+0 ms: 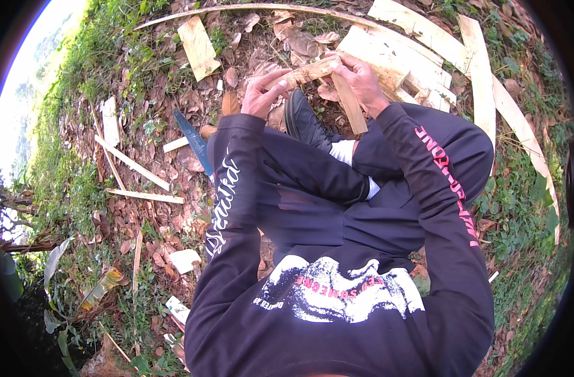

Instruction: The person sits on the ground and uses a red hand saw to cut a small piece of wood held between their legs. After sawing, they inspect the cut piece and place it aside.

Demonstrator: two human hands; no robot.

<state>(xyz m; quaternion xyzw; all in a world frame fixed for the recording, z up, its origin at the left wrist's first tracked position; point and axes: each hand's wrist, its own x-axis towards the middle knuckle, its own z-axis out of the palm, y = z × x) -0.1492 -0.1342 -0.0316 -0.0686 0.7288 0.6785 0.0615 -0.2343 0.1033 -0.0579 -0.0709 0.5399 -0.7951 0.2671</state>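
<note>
My left hand (265, 93) grips the left end of a short wooden strip (304, 74), held level above my dark shoe (304, 119). At the strip's other end, my right hand (361, 81) pinches it where it meets a second wooden strip (350, 105). That second strip slants down toward my knee, so the two pieces form a corner. Whether they are fastened or only pressed together, I cannot tell. On the ground left of my knee lies a blue blade (196, 143), which looks like a handsaw; its lower end is hidden by my sleeve.
Pale boards (397, 56) lie stacked beyond my right hand, with long planks (479, 75) on the right. A flat wooden piece (199, 49) rests at the far left. Thin offcuts (133, 162) are scattered on leafy ground to the left. My crossed legs (299, 207) occupy the middle.
</note>
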